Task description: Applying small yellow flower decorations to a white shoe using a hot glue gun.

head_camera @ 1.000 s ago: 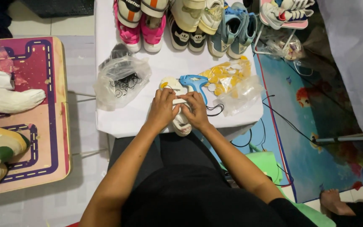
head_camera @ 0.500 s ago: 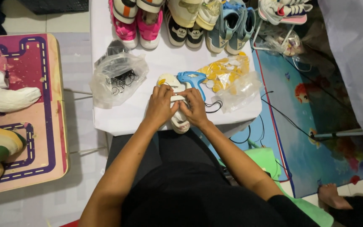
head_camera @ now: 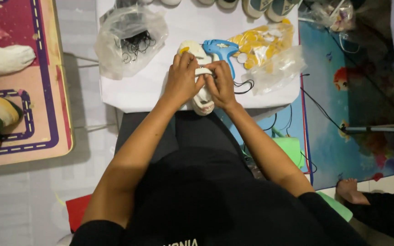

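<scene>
Both hands are closed on a small white shoe (head_camera: 201, 98) at the near edge of the white table (head_camera: 133, 93), its toe hanging just over the edge toward the person's lap. The left hand (head_camera: 182, 82) wraps the shoe's upper from the left side, fingers curled over the top; the right hand (head_camera: 220, 83) pinches at the middle of the upper, where the fingertips of both hands meet (what exactly they pinch there is hidden by the fingers).

The shoe looks light and soft in the upper, with a firmer sole, so it should yield under a squeeze but hold shape if taken by the sole or heel. It does not look fragile or slippery.

Just beyond the hands lies a blue tagging gun (head_camera: 221, 49), touching the shoe's far end. To its right sits a clear bag of yellow tags (head_camera: 263, 41); to the left, a clear bag of black hooks (head_camera: 131, 38). More shoes (head_camera: 261, 5) line the far edge.
</scene>
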